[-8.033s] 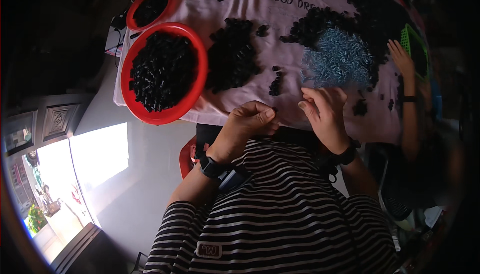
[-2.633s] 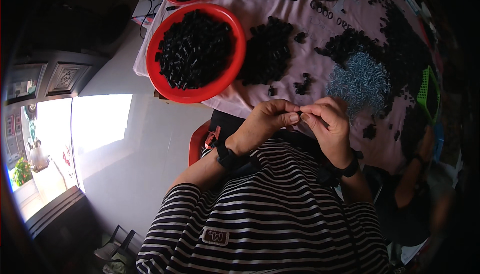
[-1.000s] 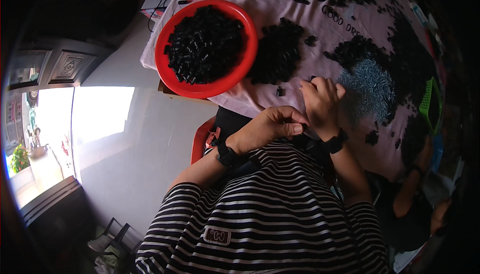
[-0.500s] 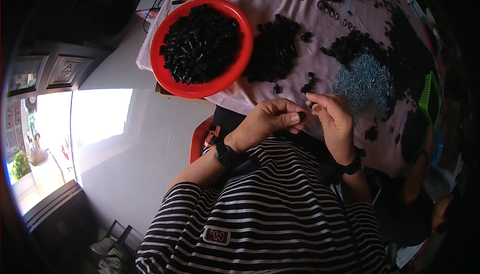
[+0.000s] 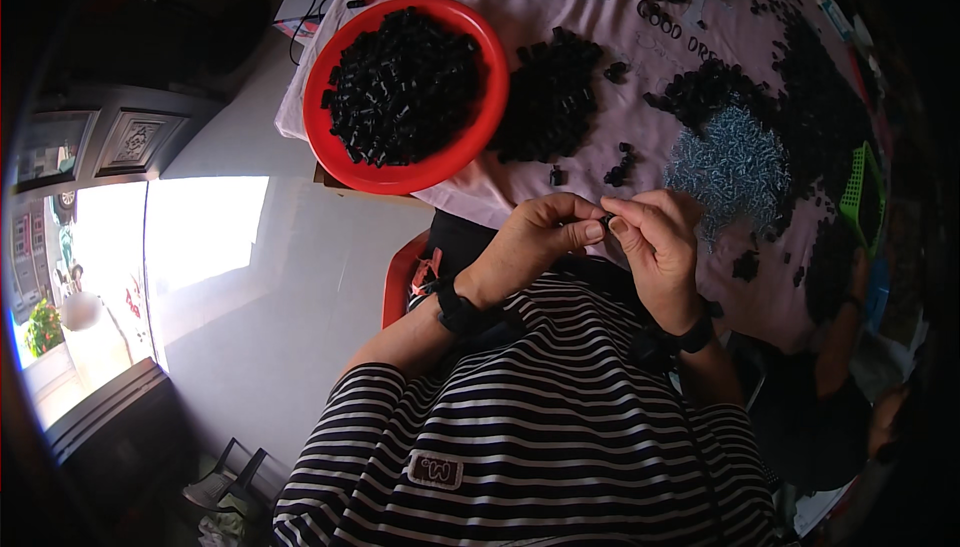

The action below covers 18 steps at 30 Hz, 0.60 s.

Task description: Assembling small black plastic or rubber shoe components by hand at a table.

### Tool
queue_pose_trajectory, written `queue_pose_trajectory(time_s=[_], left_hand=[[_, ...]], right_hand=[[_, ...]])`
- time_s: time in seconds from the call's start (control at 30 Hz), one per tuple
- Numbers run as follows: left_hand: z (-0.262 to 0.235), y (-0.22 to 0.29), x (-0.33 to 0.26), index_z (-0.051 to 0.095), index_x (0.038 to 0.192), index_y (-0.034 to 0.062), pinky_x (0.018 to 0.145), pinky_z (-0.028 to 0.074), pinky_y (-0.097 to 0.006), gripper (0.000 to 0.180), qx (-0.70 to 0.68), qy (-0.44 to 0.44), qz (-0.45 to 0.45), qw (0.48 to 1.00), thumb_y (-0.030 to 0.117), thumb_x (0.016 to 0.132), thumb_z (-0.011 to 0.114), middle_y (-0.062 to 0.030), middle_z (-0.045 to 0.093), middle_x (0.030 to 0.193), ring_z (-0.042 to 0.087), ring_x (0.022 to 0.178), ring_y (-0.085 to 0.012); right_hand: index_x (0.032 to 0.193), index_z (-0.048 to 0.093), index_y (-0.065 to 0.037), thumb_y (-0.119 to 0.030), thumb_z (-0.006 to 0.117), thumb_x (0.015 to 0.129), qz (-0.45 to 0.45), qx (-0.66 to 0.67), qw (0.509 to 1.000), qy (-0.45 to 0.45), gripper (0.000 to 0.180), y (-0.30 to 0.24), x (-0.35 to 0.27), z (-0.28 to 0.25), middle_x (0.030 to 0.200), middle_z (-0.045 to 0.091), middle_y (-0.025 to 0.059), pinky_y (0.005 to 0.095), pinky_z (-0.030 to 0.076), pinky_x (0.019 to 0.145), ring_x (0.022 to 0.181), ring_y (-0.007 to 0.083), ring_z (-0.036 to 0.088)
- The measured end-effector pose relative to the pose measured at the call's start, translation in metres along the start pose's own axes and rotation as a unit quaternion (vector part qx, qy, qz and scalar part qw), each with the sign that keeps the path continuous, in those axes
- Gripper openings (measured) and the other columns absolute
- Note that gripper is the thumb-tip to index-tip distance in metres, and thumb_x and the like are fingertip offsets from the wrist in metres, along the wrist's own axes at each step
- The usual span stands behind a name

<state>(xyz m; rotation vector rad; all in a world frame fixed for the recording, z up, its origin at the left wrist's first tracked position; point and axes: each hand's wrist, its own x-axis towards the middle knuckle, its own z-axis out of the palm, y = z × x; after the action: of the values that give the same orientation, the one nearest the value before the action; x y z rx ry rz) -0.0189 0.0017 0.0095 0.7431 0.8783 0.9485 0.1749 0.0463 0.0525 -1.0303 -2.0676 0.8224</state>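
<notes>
Hands together again above desk (image 5: 560, 7) edge: right hand (image 5: 655, 247), back from the piles, meets left hand (image 5: 535, 242); I log both grips pinched on one small black part (image 5: 606, 219).

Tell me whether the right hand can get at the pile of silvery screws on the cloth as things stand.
Probably yes. The right hand is just below the pile of silvery screws, with only bare cloth between them. But its fingertips and the left hand together pinch a small black part, so it is occupied.

Glossy red plastic bowl (image 5: 480, 137), matt black plastic pieces (image 5: 400, 87), shiny metal screws (image 5: 730, 167), smooth pale cloth (image 5: 600, 27)
</notes>
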Motion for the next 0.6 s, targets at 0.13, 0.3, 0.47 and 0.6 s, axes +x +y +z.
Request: queue_pose_trajectory(time_s=[0.13,0.3,0.47,0.6], left_hand=[[0.000,-0.001,-0.001,0.071,0.121,0.0018,0.083,0.054,-0.023,0.028,-0.008,0.010,-0.003,1.000,0.020,0.100,0.071,-0.0007,0.072,0.107,0.064,0.092,-0.0064],[0.003,0.001,-0.002,0.071,0.120,0.0009,0.084,0.055,-0.024,0.028,-0.017,0.017,-0.001,1.000,0.020,0.100,0.072,-0.0022,0.073,0.107,0.065,0.092,-0.0076],[0.007,0.005,-0.004,0.072,0.113,0.0007,0.083,0.052,-0.024,0.026,-0.073,0.028,-0.021,0.997,0.023,0.100,0.072,-0.0005,0.072,0.098,0.064,0.089,-0.0076],[0.007,0.005,-0.003,0.072,0.112,-0.0002,0.086,0.053,-0.026,0.026,-0.097,0.030,-0.037,0.994,0.023,0.100,0.071,-0.0026,0.073,0.098,0.066,0.091,-0.0096]], right_hand=[[0.112,0.075,-0.009,-0.007,0.075,0.089,-0.042,-0.095,0.994,-0.016,0.023,-0.007,0.006,-0.004,0.095,0.068,-0.0004,0.0358,0.039,0.094,0.089,0.0183,0.062],[0.116,0.073,-0.010,-0.010,0.075,0.089,-0.065,-0.124,0.990,-0.026,0.027,-0.002,0.003,-0.009,0.098,0.069,-0.0003,0.0392,0.036,0.098,0.092,0.0179,0.062],[0.121,0.069,-0.010,-0.015,0.083,0.078,-0.100,-0.201,0.972,-0.068,0.046,-0.021,0.007,-0.014,0.103,0.065,0.0002,0.0473,0.032,0.104,0.094,0.0181,0.061],[0.123,0.067,-0.009,-0.017,0.087,0.072,-0.136,-0.266,0.953,-0.053,0.055,-0.009,0.001,-0.010,0.104,0.062,0.0008,0.0492,0.031,0.106,0.094,0.0183,0.060]])
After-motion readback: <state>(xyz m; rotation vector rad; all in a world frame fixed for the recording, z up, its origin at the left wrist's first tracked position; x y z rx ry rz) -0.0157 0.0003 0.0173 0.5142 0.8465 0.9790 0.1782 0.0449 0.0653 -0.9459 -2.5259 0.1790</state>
